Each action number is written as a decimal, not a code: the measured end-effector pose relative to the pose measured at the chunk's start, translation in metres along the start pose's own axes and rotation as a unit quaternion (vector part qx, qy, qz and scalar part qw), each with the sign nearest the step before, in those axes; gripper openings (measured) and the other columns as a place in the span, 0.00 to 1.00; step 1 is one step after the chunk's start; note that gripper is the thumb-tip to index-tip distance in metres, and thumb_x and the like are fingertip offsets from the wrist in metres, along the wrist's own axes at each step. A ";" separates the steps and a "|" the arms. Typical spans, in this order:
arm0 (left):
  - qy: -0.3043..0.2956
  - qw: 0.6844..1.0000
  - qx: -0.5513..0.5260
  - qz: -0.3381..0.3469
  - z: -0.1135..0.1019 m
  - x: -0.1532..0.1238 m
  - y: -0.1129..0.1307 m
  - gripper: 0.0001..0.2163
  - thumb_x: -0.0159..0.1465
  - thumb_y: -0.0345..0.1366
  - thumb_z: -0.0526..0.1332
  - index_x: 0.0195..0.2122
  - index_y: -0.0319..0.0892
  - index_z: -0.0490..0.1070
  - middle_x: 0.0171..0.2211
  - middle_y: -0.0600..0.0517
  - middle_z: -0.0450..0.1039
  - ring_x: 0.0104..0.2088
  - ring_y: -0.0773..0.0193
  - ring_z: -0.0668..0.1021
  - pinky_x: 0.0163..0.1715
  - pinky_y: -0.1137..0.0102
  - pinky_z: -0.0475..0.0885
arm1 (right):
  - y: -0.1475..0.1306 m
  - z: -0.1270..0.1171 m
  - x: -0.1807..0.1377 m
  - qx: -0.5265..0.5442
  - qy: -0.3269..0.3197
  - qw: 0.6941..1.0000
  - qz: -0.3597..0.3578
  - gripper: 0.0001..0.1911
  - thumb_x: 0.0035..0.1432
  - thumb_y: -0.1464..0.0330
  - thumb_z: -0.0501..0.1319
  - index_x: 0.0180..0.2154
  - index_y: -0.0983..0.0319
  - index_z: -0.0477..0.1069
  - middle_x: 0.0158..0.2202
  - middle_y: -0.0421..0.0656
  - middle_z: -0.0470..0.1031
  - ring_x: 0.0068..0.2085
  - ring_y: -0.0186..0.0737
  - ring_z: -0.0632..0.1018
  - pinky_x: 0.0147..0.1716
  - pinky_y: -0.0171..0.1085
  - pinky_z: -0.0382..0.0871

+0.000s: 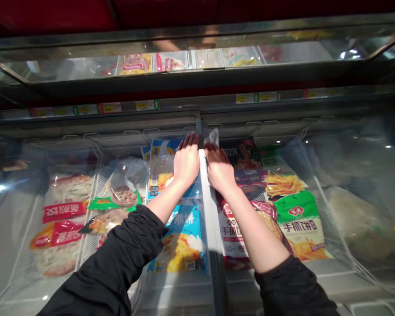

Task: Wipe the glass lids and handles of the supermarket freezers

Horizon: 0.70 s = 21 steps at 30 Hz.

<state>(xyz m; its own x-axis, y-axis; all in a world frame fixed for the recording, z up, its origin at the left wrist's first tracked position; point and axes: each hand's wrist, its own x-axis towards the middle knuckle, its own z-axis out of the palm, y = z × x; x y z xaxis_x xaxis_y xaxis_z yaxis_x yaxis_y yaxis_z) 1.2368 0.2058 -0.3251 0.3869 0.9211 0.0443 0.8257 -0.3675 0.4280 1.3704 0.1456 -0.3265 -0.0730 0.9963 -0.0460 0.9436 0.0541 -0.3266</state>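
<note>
My left hand (187,162) lies with fingers stretched out on the clear freezer lid, just left of the middle frame bar (207,202). On the other side of the bar, my right hand (220,167) rests with its fingers extended along the frame edge. A crumpled whitish piece (213,136) shows at its fingertips; whether the hand holds it I cannot tell. Under my left arm are blue flatbread packs (184,228). Below my right arm lie a red and white flatbread pack (230,228) and a green and cream pack (299,224).
Dumpling bags (64,219) and a green-edged bag (121,188) sit in wire baskets at left. A pale bag (358,219) is at right. Price tags (147,105) line the rear rail, below a mirrored strip (299,52) and red panel (164,13).
</note>
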 end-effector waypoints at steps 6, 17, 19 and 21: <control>-0.007 1.000 0.008 -0.004 -0.004 0.002 0.002 0.25 0.74 0.31 0.52 0.72 0.42 0.62 0.72 0.44 0.64 0.73 0.54 0.66 0.71 0.56 0.65 | -0.009 -0.001 -0.008 0.019 -0.003 1.000 0.023 0.30 0.71 0.73 0.50 0.71 0.68 0.61 0.73 0.54 0.64 0.75 0.53 0.61 0.72 0.54 0.61; -0.006 1.000 0.006 -0.004 -0.005 0.000 0.005 0.31 0.71 0.24 0.52 0.75 0.42 0.56 0.74 0.45 0.61 0.74 0.56 0.65 0.72 0.56 0.63 | -0.025 -0.017 -0.123 0.029 -0.057 0.998 -0.001 0.44 0.56 0.84 0.49 0.74 0.63 0.57 0.75 0.46 0.61 0.76 0.49 0.60 0.73 0.58 0.60; -0.011 1.000 0.007 -0.006 -0.005 0.000 0.005 0.30 0.71 0.25 0.51 0.75 0.42 0.57 0.74 0.44 0.61 0.74 0.56 0.64 0.72 0.56 0.62 | -0.016 -0.013 -0.086 0.022 -0.050 0.999 0.002 0.38 0.60 0.82 0.49 0.72 0.66 0.61 0.74 0.49 0.63 0.75 0.50 0.62 0.74 0.57 0.59; -0.016 1.000 0.012 -0.008 -0.005 0.001 0.006 0.28 0.72 0.26 0.52 0.74 0.41 0.59 0.73 0.44 0.62 0.74 0.56 0.64 0.72 0.57 0.63 | -0.006 -0.008 -0.040 0.022 -0.041 0.999 0.010 0.33 0.66 0.79 0.49 0.71 0.68 0.63 0.73 0.51 0.64 0.74 0.51 0.63 0.74 0.55 0.58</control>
<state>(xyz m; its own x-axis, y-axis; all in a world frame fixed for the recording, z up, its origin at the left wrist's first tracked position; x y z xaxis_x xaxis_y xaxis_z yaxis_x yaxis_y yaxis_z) 1.2400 0.2048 -0.3175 0.3854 0.9227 0.0085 0.8418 -0.3553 0.4064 1.3704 0.1057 -0.3147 -0.0814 0.9881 -0.1304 0.9305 0.0285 -0.3652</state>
